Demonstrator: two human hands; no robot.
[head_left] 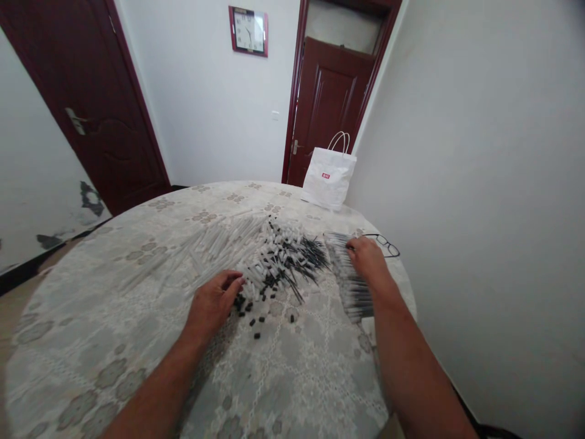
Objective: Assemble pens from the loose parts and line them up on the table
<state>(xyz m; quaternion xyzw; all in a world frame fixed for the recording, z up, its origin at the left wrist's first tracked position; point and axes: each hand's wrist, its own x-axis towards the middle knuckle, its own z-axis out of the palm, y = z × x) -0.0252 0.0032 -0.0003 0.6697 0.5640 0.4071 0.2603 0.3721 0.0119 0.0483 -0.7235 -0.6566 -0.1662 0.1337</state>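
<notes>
Head view: left hand [214, 299] at the near-left edge of a mixed heap, fingertips drawn together beside short white sleeves [253, 277]; cannot tell whether closed on a piece. Right hand [368, 259] over a row of clear, pen-like sticks [354, 292], fingers curled toward a pinch; cannot tell whether gripping one.

To the left, loose clear tubes [219, 241] fanned across the patterned tablecloth [283, 390]; mid-table, sleeves heaped against thin dark refill-like rods [313, 253]; on the near side, small black plugs [256, 335] scattered singly.

Risks, as judged: a disordered row of sticks, from a low sweep of the right forearm; eyeglasses [388, 245] just beyond the right hand, liable to a knock from a wide reach; plugs easily brushed away by the left hand, being tiny and loose; rods apt to scatter with a pull from beneath the crossed pile; wrong piece easily picked, with sleeves and plugs mingled near the left fingertips.
</notes>
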